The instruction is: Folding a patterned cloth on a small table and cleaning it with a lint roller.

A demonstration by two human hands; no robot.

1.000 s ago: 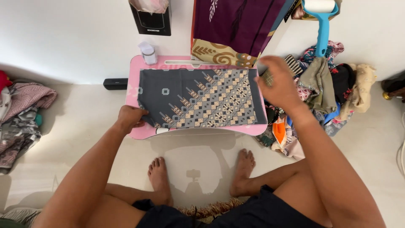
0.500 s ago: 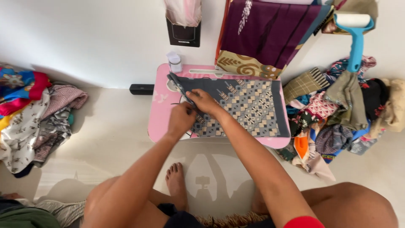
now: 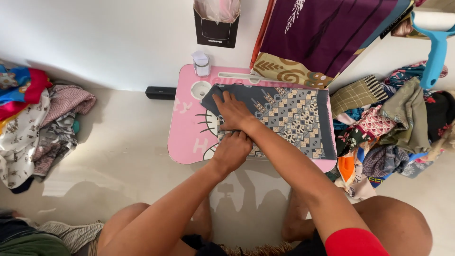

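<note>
The patterned cloth [image 3: 289,116], dark grey with a band of cream and brown geometric print, lies spread across the right part of a small pink tabletop [image 3: 189,130] set on the floor against a white wall. Its left edge is turned up into a fold near the middle of the tabletop. The right hand [image 3: 234,111] lies flat on that fold, palm down, fingers stretched toward the cloth's upper left corner, pressing rather than gripping. The left hand [image 3: 232,150] sits just below it, touching it, with the fingers curled down onto the lower left edge of the cloth; it seems to pinch the fabric there, though the fingertips are hidden under the knuckles and I cannot tell for certain.

At the back left corner of the tabletop stands a small clear bottle [image 3: 202,63], beside a round cup recess. A black holder [image 3: 216,28] hangs on the wall above it. A large purple cloth [image 3: 327,33] with a tan printed border hangs down over the back right of the tabletop. To the right, a heap of mixed fabrics [image 3: 393,128] is piled on the floor, with a light blue handle [image 3: 433,52] standing over it. Another pile of clothes [image 3: 33,123] lies well apart on the left. The person's bare knees and feet show below the tabletop.
</note>
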